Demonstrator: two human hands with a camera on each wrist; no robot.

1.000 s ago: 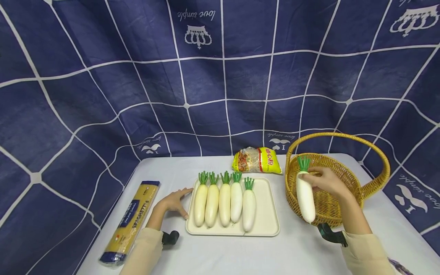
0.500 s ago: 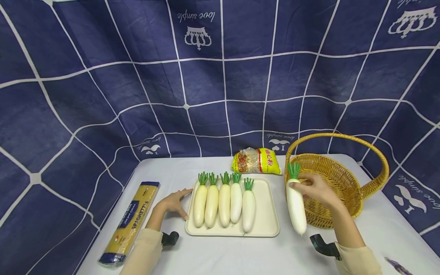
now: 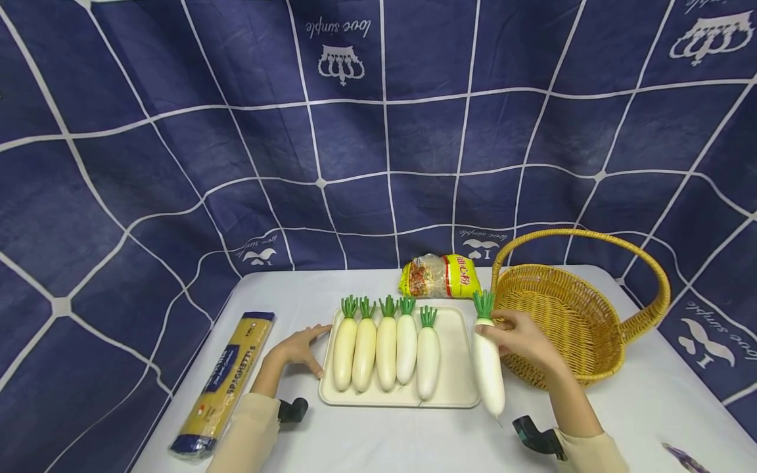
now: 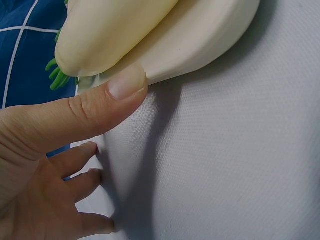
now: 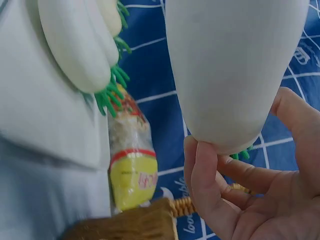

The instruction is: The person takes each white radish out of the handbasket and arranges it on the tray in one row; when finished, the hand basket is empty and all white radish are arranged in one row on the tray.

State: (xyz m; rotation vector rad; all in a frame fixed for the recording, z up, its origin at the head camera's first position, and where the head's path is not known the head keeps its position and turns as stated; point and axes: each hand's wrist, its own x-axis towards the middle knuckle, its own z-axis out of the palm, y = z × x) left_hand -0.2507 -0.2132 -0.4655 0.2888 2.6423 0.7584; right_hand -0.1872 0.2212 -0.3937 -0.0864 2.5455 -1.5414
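My right hand (image 3: 523,338) pinches a white radish (image 3: 488,368) near its green top, holding it over the tray's right edge with its root end towards me. In the right wrist view, thumb and fingers grip the top end of that white radish (image 5: 235,75). Several more radishes lie side by side on a cream tray (image 3: 455,355); the left ones look yellowish, the right ones whiter. My left hand (image 3: 298,348) is at the tray's left edge with fingers spread. Its thumb (image 4: 110,95) touches the tray rim in the left wrist view.
A wicker basket (image 3: 562,322) with a tall handle stands on the right, behind my right hand. A yellow food bag (image 3: 440,276) lies behind the tray. At the left is a spaghetti packet (image 3: 225,384). A blue checked curtain (image 3: 426,138) hangs behind the table.
My right hand has carried the radish leftward and nearer, from in front of the basket to the tray's right edge. The left hand and the radishes on the tray have stayed put.
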